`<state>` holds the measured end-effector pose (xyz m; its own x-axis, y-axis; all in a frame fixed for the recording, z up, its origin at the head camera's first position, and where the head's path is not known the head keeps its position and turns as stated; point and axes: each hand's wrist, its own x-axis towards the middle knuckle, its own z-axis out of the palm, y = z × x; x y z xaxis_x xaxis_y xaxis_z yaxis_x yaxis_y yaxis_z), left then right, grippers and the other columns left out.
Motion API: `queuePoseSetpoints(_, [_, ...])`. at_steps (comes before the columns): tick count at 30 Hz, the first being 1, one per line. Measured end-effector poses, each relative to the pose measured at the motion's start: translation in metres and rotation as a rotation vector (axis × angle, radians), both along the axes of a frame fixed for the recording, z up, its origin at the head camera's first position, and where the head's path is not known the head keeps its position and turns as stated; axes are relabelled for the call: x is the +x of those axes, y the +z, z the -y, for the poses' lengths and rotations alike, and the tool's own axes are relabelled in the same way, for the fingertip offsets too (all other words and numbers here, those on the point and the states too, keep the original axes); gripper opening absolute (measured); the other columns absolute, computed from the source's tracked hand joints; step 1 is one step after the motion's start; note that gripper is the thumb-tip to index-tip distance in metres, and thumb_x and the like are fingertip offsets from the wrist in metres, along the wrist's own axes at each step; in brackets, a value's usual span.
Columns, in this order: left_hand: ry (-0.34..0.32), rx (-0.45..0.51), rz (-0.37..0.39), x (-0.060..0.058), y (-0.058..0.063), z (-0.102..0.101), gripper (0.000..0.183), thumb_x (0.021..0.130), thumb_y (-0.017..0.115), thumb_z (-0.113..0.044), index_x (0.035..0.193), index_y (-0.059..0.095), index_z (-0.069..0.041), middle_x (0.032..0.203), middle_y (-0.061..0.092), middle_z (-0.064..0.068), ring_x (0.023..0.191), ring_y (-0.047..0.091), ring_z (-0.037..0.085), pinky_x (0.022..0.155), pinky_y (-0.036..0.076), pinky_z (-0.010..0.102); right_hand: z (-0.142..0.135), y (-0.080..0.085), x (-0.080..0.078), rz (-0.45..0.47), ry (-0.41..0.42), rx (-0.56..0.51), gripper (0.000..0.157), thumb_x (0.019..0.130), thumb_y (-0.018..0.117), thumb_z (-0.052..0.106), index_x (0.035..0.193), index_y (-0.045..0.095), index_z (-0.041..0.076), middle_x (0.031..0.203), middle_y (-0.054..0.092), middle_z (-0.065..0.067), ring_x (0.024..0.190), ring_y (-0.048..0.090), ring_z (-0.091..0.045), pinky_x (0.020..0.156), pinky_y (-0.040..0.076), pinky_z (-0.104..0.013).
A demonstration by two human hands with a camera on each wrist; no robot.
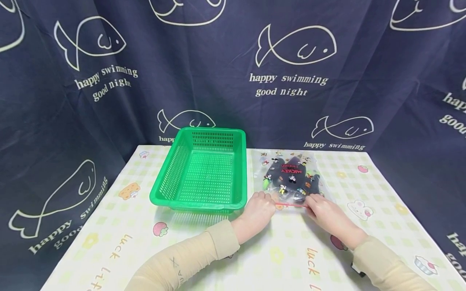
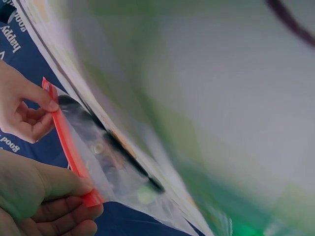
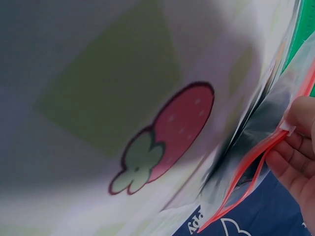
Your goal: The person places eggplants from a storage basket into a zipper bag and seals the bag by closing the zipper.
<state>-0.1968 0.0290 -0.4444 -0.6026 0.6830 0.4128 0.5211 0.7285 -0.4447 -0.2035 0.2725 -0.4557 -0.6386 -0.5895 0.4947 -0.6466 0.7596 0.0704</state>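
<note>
A clear zip bag [image 1: 259, 171] printed with cartoon figures and red lettering lies on the table, its red zip edge [image 1: 290, 205] toward me. Through the plastic shows a dark, lumpy item [image 1: 291, 180], along with a bit of bright green [image 1: 266, 183]. My left hand [image 1: 257, 213] pinches one end of the red edge between thumb and fingers. Farther right along that edge, my right hand [image 1: 329, 216] pinches a small whitish slider [image 3: 289, 129]. Beyond the slider, toward the bag's right end, the two red strips [image 3: 236, 183] stand apart.
A green plastic basket [image 1: 154, 198] with slotted walls stands left of the bag, close to it. The patterned tablecloth [image 1: 276, 266] covers the table, and a dark blue curtain [image 1: 225, 72] with fish drawings hangs behind and at both sides.
</note>
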Motion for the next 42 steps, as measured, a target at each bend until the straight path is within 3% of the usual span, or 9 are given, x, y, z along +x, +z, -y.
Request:
queuePoseSetpoints(13, [0.015,-0.008,0.007,0.001,-0.001,-0.002,0.008,0.078,0.062,-0.012,0.076,0.068,-0.017,0.067,0.053,-0.007,0.060,0.045,0.008,0.056,0.038,0.020,-0.012,-0.002,0.003,0.024,-0.039,0.011,0.029,0.067,0.072,0.002,0.072,0.045,0.015,0.070,0.041,0.007,0.063,0.038,-0.010,0.053,0.041,-0.030])
queuePoseSetpoints(22, [0.031,-0.024,-0.021,-0.002,-0.004,-0.003,0.007,0.080,0.061,-0.013,0.079,0.068,-0.016,0.069,0.055,-0.006,0.061,0.046,0.009,0.057,0.040,0.021,-0.022,-0.003,0.005,0.013,-0.050,0.009,0.034,0.065,0.073,0.001,0.070,0.043,0.016,0.068,0.038,0.008,0.062,0.037,-0.009,0.052,0.038,-0.028])
queuePoseSetpoints(37, [0.071,-0.023,-0.026,-0.006,-0.003,-0.004,0.006,0.082,0.060,-0.016,0.082,0.066,-0.018,0.069,0.055,-0.006,0.060,0.045,0.008,0.056,0.039,0.021,-0.035,0.001,0.003,-0.035,-0.056,0.046,0.028,0.066,0.072,0.002,0.078,0.048,0.010,0.073,0.051,-0.003,0.067,0.052,-0.023,0.055,0.044,-0.039])
queuePoseSetpoints(42, [0.080,-0.033,-0.013,-0.006,-0.001,-0.005,0.005,0.082,0.061,-0.016,0.083,0.066,-0.018,0.070,0.055,-0.006,0.061,0.046,0.008,0.057,0.039,0.020,-0.039,0.000,0.003,-0.025,-0.078,0.050,0.033,0.061,0.074,0.002,0.079,0.048,0.011,0.075,0.052,-0.004,0.068,0.052,-0.024,0.056,0.045,-0.040])
